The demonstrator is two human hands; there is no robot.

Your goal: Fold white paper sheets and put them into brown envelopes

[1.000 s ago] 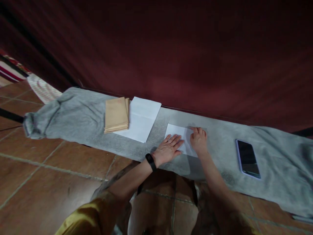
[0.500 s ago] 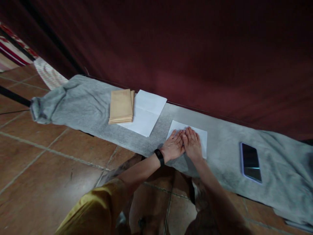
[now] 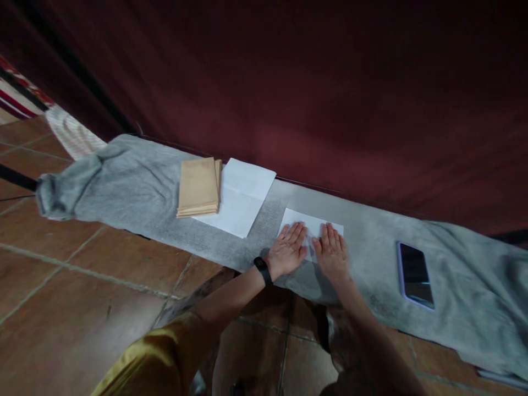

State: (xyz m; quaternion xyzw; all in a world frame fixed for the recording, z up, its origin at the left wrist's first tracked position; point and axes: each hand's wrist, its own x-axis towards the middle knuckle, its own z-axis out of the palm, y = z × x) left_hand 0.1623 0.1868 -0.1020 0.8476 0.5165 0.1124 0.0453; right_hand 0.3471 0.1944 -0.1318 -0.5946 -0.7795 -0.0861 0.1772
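A white sheet of paper (image 3: pixel 310 221) lies on the grey cloth in front of me, partly covered by both hands. My left hand (image 3: pixel 289 250) rests flat on its left part, fingers stretched out, a black band on the wrist. On the right part, my right hand (image 3: pixel 331 253) also presses down flat with fingers extended. A strip of paper shows between the two hands. Left of them, several larger white sheets (image 3: pixel 243 201) lie with a crease across them, partly under a stack of tan envelopes (image 3: pixel 198 184).
A grey cloth (image 3: pixel 371 231) covers the long narrow surface. To the right lies a phone (image 3: pixel 416 275) with a lilac case. Behind the surface hangs a dark red curtain (image 3: pixel 309 126). Brown floor tiles (image 3: pixel 82 308) show below.
My hands have moved apart, from touching near the paper's middle to its left and right sides. The whole view has shifted slightly.
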